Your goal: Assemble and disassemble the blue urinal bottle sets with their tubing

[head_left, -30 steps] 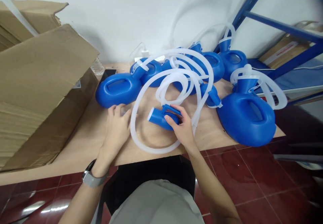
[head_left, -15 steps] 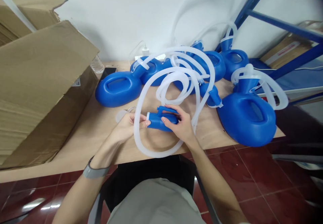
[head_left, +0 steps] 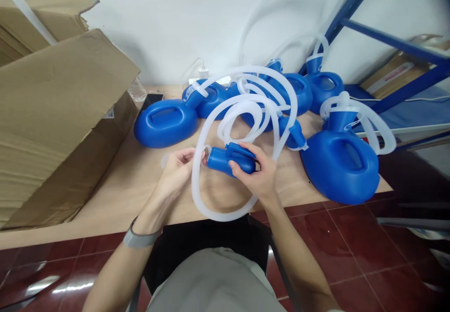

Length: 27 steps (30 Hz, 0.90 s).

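Note:
My right hand (head_left: 258,169) grips a small blue plastic urinal head (head_left: 223,159), a rounded tube with a handle, tilted with its wider end to the left. At that end my left hand (head_left: 183,164) pinches a translucent ring (head_left: 207,150), its fingers partly hidden behind a tube. A round clear lid (head_left: 164,160) shows beyond my left hand. A long translucent hose (head_left: 197,181) loops around the urinal head, passing in front of my left fingertips. Where the hose ends is hard to make out.
Several blue urinal bottles stand around: one left (head_left: 165,124), a large one right (head_left: 339,167), others along the wall. A blue fitting (head_left: 295,134) lies among coiled hoses. An open cardboard box (head_left: 66,110) fills the left; a blue metal frame (head_left: 393,40) is at right.
The pale ring seated on the urinal head's left end has come off, and the end now shows blue. My right hand has tilted the head and shifted slightly right.

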Tool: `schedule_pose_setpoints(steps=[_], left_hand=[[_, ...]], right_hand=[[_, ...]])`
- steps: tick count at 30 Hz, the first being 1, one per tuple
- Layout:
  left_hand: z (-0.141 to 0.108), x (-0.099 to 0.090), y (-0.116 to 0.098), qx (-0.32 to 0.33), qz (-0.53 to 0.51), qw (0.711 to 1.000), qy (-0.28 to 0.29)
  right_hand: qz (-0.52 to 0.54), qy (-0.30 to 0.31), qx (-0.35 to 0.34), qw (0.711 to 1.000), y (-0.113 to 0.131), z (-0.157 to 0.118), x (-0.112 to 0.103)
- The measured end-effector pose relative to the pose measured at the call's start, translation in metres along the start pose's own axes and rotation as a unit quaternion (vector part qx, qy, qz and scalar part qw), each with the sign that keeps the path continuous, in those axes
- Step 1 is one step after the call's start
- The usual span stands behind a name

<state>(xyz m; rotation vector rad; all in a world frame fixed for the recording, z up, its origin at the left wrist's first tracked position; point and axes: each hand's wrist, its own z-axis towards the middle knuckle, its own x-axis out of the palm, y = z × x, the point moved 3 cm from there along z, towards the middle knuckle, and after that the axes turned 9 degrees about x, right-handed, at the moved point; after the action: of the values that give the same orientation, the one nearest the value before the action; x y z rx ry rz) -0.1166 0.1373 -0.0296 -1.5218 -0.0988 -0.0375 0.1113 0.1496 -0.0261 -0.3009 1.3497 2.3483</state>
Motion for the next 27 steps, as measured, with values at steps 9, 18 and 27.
schedule_pose_setpoints(steps=[9, 18, 27], left_hand=[[-0.004, -0.003, 0.004, 0.012, 0.051, 0.998, 0.029], [-0.017, 0.004, 0.002, 0.032, 0.054, 0.998, 0.012], [-0.022, 0.007, -0.004, 0.031, 0.076, 0.995, -0.064]], right_hand=[[0.062, 0.077, 0.127, 0.987, -0.01, -0.003, 0.013], [0.167, 0.061, 0.174, 0.968, -0.019, 0.002, 0.012], [0.157, 0.035, 0.149, 0.976, -0.02, -0.01, 0.014]])
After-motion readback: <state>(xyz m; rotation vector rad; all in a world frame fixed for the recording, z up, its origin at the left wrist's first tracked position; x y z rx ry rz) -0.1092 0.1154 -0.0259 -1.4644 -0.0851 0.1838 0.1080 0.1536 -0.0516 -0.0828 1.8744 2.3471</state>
